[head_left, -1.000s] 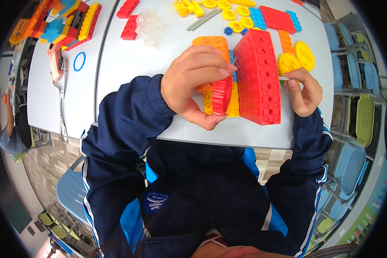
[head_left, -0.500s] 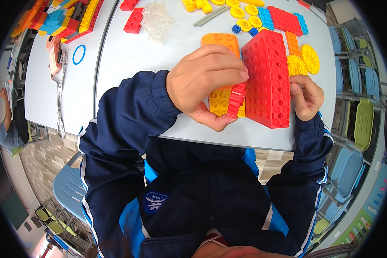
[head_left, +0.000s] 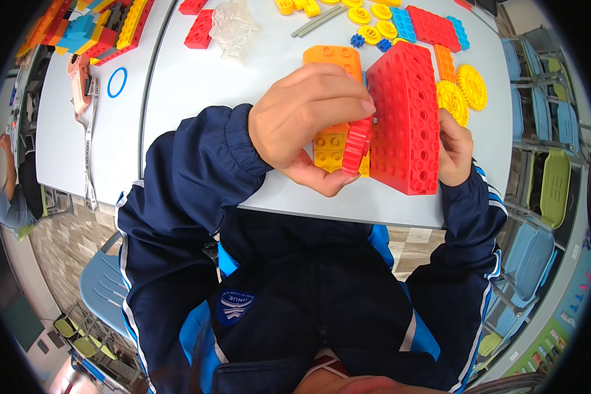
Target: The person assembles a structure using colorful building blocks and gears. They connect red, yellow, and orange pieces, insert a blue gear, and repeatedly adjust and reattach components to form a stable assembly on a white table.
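My left hand (head_left: 302, 115) is closed around the rim of a red toothed gear wheel (head_left: 356, 148), held close to the studded face of a big red building block panel (head_left: 404, 121). A small grey tip, perhaps of an axle, shows between gear and panel. The panel stands on its edge, its holed side toward me. My right hand (head_left: 456, 150) is curled against the panel's right side; its fingertips and whatever they grip are hidden. Under my left hand lie an orange brick (head_left: 331, 56) and yellow studded bricks (head_left: 328, 157), partly covered.
Two yellow gears (head_left: 471, 87) lie right of the panel. Beyond are yellow wheels (head_left: 369, 34), blue pinions (head_left: 357, 41), grey rods (head_left: 318, 21), red bricks (head_left: 198, 29) and a clear plastic bag (head_left: 235, 33). At far left stand a brick model (head_left: 88, 33) and a blue ring (head_left: 117, 83).
My right hand has moved left and a little lower, its fingers now partly behind the panel. My left hand and the gear have shifted slightly left, and a grey tip now shows beside the gear.
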A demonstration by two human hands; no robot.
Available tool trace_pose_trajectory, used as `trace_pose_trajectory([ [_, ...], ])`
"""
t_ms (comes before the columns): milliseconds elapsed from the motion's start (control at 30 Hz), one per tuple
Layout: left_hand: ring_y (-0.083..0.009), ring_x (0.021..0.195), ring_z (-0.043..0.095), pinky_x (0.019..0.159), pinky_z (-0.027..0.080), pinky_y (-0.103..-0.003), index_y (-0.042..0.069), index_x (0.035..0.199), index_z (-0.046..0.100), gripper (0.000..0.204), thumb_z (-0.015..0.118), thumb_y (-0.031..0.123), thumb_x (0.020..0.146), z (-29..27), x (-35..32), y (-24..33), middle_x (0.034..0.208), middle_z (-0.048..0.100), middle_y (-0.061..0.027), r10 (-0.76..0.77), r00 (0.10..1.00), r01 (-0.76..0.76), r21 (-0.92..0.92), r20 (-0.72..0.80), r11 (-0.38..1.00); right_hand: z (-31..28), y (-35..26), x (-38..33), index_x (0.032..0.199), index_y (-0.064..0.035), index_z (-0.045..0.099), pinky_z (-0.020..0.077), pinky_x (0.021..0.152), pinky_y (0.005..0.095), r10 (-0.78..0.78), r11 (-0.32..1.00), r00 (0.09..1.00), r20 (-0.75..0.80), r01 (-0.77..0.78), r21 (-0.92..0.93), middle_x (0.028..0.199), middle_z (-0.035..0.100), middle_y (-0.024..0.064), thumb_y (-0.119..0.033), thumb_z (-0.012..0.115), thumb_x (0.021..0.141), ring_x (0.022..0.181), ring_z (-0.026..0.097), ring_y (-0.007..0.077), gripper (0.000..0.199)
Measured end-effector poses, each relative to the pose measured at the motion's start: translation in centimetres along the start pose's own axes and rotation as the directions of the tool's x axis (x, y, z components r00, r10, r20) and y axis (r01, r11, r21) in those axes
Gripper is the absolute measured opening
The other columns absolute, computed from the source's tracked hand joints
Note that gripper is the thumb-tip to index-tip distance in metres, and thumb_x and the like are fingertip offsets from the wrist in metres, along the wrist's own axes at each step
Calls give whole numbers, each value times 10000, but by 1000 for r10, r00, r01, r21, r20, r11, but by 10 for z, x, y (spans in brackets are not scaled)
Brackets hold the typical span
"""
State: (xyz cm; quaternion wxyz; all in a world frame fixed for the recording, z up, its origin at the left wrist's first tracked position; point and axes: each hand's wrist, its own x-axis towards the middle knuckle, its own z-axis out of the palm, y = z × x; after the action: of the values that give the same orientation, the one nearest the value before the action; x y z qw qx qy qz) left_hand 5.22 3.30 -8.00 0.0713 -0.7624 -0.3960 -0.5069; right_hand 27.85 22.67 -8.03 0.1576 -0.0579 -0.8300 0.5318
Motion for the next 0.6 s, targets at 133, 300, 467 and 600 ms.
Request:
trace_pose_trajectory([
  [133, -319, 1013, 636, 927, 476, -411, 21, 1277, 452, 739, 787, 193, 641, 1, 0, -1, 1154, 568, -163, -4, 1000, 4, -13, -5, 1000, 9, 1, -1, 1145, 15, 575, 460, 623, 204, -16, 1000, 998, -59, 15, -22, 965, 687, 58, -76, 532, 1006, 642, 564, 73, 171],
  [300, -323, 1014, 633, 924, 477, -412, 19, 1273, 457, 738, 797, 193, 642, 1, 0, 0, 1161, 573, -170, 3, 1000, -3, -4, -17, 1000, 8, 0, 2, 1132, 12, 584, 455, 619, 203, -45, 994, 998, -42, 40, -100, 919, 679, 62, -41, 509, 1001, 644, 566, 74, 160],
  [467, -316, 1033, 630, 941, 463, -418, 31, 1277, 460, 754, 821, 205, 638, 1, 0, 1, 1158, 578, -165, -7, 1000, 7, 7, -1, 1000, -10, -4, 4, 1038, 10, 633, 429, 576, 215, -40, 986, 999, -27, 35, -162, 792, 637, 41, -74, 550, 985, 612, 547, 81, 129],
  [600, -307, 1043, 627, 964, 444, -425, 48, 1283, 462, 764, 836, 225, 641, 2, 1, 1, 1159, 581, -155, -3, 1000, 3, 23, 17, 1000, -29, -5, -1, 964, 6, 665, 415, 567, 217, 42, 984, 995, -85, -56, -168, 718, 613, 30, -120, 590, 970, 596, 535, 85, 147],
])
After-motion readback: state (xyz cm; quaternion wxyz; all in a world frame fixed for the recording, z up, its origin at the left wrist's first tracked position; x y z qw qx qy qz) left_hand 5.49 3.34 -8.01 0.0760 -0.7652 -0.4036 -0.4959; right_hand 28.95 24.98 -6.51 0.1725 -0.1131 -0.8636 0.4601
